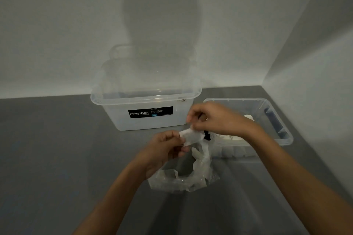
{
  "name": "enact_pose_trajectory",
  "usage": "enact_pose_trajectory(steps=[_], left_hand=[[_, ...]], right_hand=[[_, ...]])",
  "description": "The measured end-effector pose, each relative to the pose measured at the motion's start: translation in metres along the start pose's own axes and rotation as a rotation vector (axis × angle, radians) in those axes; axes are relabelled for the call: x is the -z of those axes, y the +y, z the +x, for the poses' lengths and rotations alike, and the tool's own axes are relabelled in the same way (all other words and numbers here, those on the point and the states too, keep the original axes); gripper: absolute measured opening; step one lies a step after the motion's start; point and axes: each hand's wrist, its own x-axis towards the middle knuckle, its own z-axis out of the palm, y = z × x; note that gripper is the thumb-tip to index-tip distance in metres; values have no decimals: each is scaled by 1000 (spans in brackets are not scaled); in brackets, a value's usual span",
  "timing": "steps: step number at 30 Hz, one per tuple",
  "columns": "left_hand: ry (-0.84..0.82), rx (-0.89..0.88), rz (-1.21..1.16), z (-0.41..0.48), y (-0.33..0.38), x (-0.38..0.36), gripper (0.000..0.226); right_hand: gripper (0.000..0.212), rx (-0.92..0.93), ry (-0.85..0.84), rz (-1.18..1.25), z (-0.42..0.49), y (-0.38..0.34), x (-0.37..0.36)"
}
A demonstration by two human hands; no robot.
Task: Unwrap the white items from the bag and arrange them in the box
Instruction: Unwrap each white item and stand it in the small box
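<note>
A small white wrapped item [192, 136] is held in the air between both hands, above a crumpled clear plastic bag [183, 177] on the grey surface. My left hand [166, 149] grips its lower left end. My right hand [212, 117] pinches the upper right end, where something small and black [207, 135] shows under the palm. A tall clear Megabox box [145, 105] stands behind the hands. A low clear box [271, 118] lies to the right with white items [232, 137] inside, partly hidden by my right forearm.
The grey surface [57, 149] runs back to a white wall and meets a second wall at the right corner. A clear lid [152, 57] leans upright behind the Megabox box. Loose wrapper pieces lie in the bag.
</note>
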Motion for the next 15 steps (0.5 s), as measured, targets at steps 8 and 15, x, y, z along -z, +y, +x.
enact_pose_trajectory(steps=[8, 15], left_hand=[[104, -60, -256, 13, -7, -10, 14], [60, -127, 37, 16, 1, -15, 39]], right_hand=[[9, -104, 281, 155, -1, 13, -9], [6, -54, 328, 86, -7, 17, 2]])
